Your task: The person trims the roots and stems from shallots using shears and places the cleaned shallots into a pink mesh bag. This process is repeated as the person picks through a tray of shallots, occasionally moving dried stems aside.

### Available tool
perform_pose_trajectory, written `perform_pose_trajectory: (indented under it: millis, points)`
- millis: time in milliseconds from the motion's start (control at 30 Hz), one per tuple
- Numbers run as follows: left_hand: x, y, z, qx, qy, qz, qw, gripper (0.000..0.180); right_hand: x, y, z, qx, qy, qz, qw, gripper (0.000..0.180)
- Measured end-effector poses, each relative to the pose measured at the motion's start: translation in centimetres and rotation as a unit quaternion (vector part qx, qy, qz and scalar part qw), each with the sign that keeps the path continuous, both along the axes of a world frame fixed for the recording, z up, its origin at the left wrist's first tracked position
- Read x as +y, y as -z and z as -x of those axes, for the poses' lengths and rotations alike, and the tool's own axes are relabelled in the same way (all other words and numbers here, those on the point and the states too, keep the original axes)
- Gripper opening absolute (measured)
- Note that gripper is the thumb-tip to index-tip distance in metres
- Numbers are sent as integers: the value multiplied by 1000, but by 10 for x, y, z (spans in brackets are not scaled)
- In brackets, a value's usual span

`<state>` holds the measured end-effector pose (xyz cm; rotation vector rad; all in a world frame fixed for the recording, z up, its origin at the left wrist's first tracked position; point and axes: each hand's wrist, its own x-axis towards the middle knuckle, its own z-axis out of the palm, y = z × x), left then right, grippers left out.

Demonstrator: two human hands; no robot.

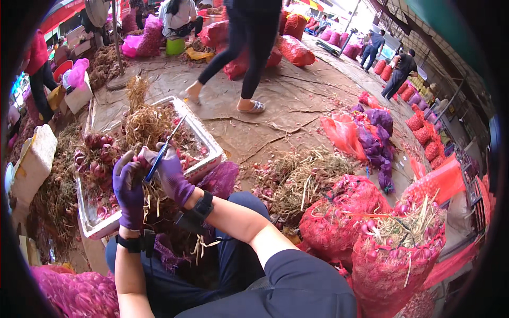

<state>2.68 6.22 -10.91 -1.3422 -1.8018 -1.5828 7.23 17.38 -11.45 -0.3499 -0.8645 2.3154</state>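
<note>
We have a shallot bunch (142,159) pinched in our left hand (129,188), its grip closed round the bulbs and dry straw-like tops, over our lap at the six o'clock edge of the white foam tray (204,139); our right hand (172,175) grips blue-handled scissors (165,144) pointing to one o'clock. We judge trimming is under way; the next snip calls for blades set across the brittle stalks; at three o'clock bulge red mesh sacks (395,249) of glossy bulbs.

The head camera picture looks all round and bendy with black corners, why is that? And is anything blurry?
Head view: a fisheye lens bends straight edges near the rim and leaves dark corners. Even daylight, no harsh glare. The gloved left hand, right hand and blue-handled scissors look fairly sharp; distant people near the top edge are small and soft.
</note>
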Motion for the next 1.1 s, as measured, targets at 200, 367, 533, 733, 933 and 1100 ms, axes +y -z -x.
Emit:
perform_pose_trajectory:
  millis: [200,367,533,733,933,1100]
  points:
    - [3,-16,-1,93,-33,22,995,17,-2,-19,-15,35,-17,43,998,44]
    - [3,-13,-1,105,1,-8,994,18,5,-11,-15,53,-75,72,993,14]
    - [-6,-19,-4,18,50,26,998,15,2,-20,-24,24,-68,73,995,11]
    - [-5,-16,-8,53,52,5,997,13,25,0,-8,65,-69,-90,991,12]
    - [1,14,37,-25,-143,9,989,12,37,-11,-17,178,-36,-215,960,29]
    - [-1,22,28,-214,26,25,976,40,35,-8,-15,97,60,-134,984,15]
